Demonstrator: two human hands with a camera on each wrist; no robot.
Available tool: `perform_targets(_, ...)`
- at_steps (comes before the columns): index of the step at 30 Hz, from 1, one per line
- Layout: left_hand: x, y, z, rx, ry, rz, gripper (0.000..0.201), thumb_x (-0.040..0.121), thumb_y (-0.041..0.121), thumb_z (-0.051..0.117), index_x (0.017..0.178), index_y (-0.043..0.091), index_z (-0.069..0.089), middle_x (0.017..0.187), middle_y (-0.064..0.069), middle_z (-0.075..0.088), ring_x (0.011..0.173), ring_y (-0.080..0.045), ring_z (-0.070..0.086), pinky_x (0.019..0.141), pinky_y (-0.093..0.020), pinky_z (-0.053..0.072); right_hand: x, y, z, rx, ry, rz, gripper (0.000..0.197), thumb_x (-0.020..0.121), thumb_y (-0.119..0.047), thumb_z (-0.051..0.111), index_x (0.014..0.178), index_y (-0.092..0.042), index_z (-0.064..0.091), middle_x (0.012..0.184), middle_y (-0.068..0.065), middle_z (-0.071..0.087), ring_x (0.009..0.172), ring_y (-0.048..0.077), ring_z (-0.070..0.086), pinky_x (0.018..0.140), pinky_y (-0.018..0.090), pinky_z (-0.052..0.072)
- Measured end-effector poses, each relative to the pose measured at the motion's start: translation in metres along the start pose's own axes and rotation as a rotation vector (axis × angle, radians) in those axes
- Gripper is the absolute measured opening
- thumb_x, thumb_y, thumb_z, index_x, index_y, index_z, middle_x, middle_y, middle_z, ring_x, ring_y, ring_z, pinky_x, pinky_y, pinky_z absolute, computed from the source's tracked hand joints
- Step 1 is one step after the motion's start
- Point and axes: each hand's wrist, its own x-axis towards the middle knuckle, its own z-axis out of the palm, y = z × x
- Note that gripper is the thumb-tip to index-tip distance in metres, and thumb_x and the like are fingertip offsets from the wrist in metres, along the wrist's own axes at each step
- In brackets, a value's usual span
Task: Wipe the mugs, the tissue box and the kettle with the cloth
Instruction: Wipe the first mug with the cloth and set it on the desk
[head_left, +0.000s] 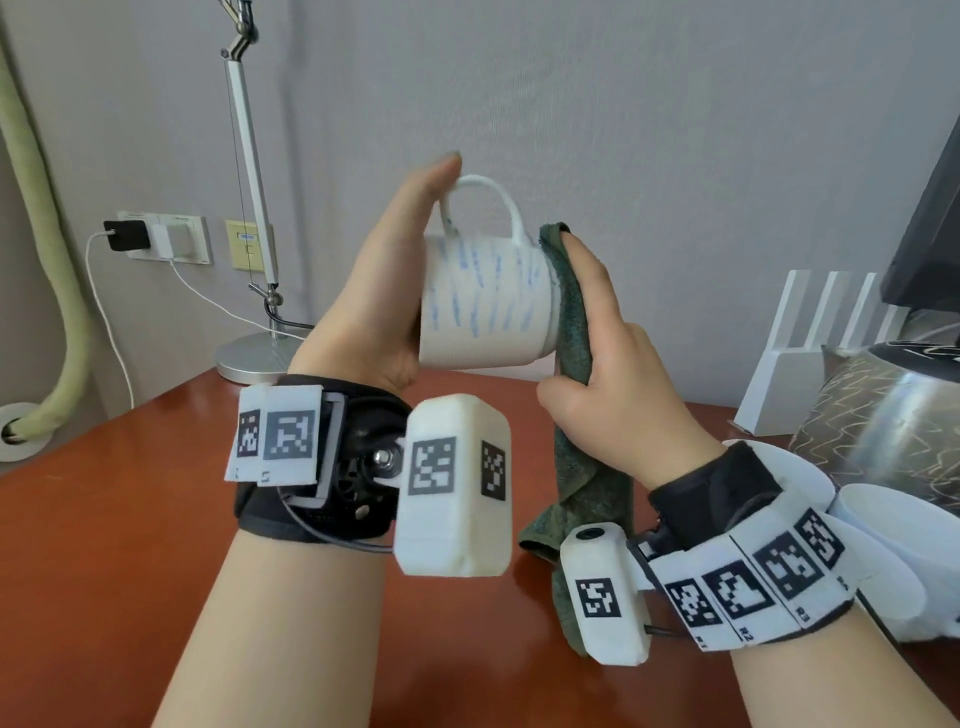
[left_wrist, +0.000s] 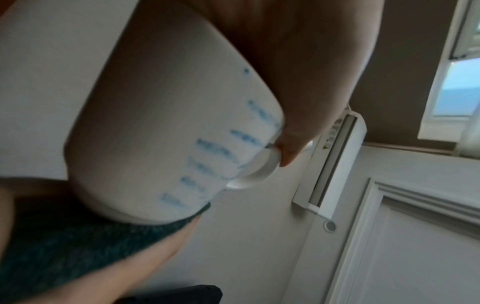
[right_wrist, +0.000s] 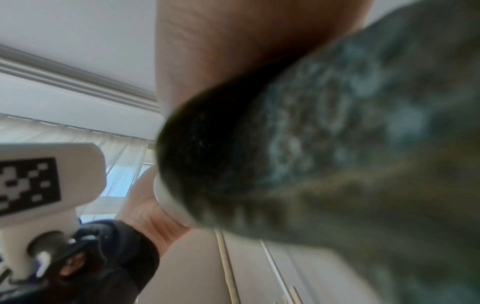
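Mid-wipe on one white ceramic mug with blue streaks (head_left: 485, 301), held sideways above the reddish wooden desk (head_left: 130, 493). Left hand (head_left: 379, 306) curls round its mouth end; right hand (head_left: 613, 395) pinches the dark green terry cloth (head_left: 571, 322) flat against its base. The patterned steel kettle (head_left: 893, 415) looks unwiped; no tissue box in view.

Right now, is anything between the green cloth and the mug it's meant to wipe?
Nothing visible. The right hand presses the cloth straight against the base of the mug, which the left hand holds sideways above the table.
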Motion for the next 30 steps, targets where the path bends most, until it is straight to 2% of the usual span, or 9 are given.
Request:
perform_targets(3,-0.002,0.001,0.002,0.001,0.013,0.011,0.06,0.091,0.053,0.05,0.056,0.01,0.073,0.066,-0.011,0.069,0.058,-0.023,0.068,0.059,-0.028,0.055,0.0,-0.004,0.001,-0.005,0.019,-0.001,0.095,0.075,0.005,0.052,0.147,-0.042,0.012,0.067,0.017,0.055,0.053,0.026,0.051,0.053,0.047,0.044)
perform_targets(6,-0.003,0.001,0.004,-0.127,0.015,-0.004,0.066,0.094,0.051,0.047,0.05,0.008,0.071,0.06,-0.009,0.067,0.053,-0.021,0.067,0.054,-0.026,0.055,-0.002,-0.006,0.006,-0.061,0.064,-0.03,0.095,0.074,0.0,0.049,0.143,-0.048,0.004,0.059,0.009,0.05,0.049,0.025,0.049,0.048,0.049,0.045)
perform_targets(8,-0.003,0.001,0.004,-0.227,-0.015,-0.038,0.072,0.096,0.054,0.041,0.052,0.005,0.072,0.063,-0.01,0.069,0.056,-0.021,0.069,0.057,-0.028,0.057,-0.005,-0.003,0.012,-0.134,0.101,-0.053,0.097,0.073,0.0,0.048,0.142,-0.047,-0.001,0.052,-0.001,0.041,0.044,0.021,0.044,0.041,0.039,0.037)
perform_targets(11,-0.001,0.002,0.004,-0.36,-0.05,-0.098,0.077,0.096,0.057,0.036,0.065,-0.002,0.074,0.076,-0.017,0.071,0.065,-0.028,0.072,0.065,-0.036,0.059,-0.008,0.003,0.02,-0.224,0.165,-0.088,0.094,0.071,-0.005,0.048,0.143,-0.04,-0.001,0.057,-0.016,0.032,0.043,0.01,0.034,0.042,0.021,0.022)
perform_targets(15,0.004,-0.002,0.008,-0.403,-0.002,-0.093,0.079,0.097,0.058,0.033,0.071,-0.005,0.074,0.079,-0.019,0.071,0.067,-0.03,0.071,0.082,-0.042,0.051,-0.009,0.004,0.024,-0.295,0.176,-0.099,0.089,0.069,-0.006,0.05,0.145,-0.021,0.006,0.071,-0.01,0.034,0.047,0.015,0.029,0.047,0.012,0.013)
perform_targets(17,0.004,-0.002,0.011,-0.372,0.027,-0.085,0.072,0.097,0.058,0.034,0.084,-0.003,0.07,0.081,-0.018,0.071,0.069,-0.03,0.071,0.086,-0.042,0.051,-0.009,0.005,0.025,-0.313,0.179,-0.106,0.085,0.071,-0.009,0.046,0.146,-0.019,0.007,0.074,-0.008,0.035,0.047,0.014,0.028,0.045,0.013,0.012)
perform_targets(19,0.002,-0.001,0.012,-0.304,0.037,-0.07,0.068,0.096,0.059,0.034,0.093,0.0,0.066,0.082,-0.016,0.072,0.072,-0.028,0.071,0.078,-0.039,0.056,-0.01,0.005,0.024,-0.335,0.179,-0.114,0.08,0.073,-0.013,0.041,0.145,-0.017,0.007,0.073,-0.009,0.033,0.046,0.011,0.025,0.043,0.014,0.012)
perform_targets(24,-0.004,0.002,0.012,0.06,0.107,0.038,0.056,0.094,0.056,0.044,0.075,0.008,0.066,0.063,-0.007,0.068,0.056,-0.019,0.068,0.053,-0.025,0.055,-0.006,0.0,0.019,-0.374,0.204,-0.085,0.09,0.066,-0.006,0.047,0.146,-0.023,0.009,0.059,-0.02,0.02,0.041,0.0,0.019,0.043,0.013,0.011)
perform_targets(30,-0.008,0.002,0.008,0.271,0.05,0.054,0.046,0.089,0.056,0.05,0.078,0.014,0.066,0.064,-0.004,0.066,0.058,-0.02,0.066,0.058,-0.028,0.051,-0.004,-0.009,0.005,-0.342,0.06,0.038,0.093,0.073,0.0,0.051,0.15,-0.032,0.011,0.056,-0.008,0.041,0.048,0.011,0.043,0.045,0.025,0.024)
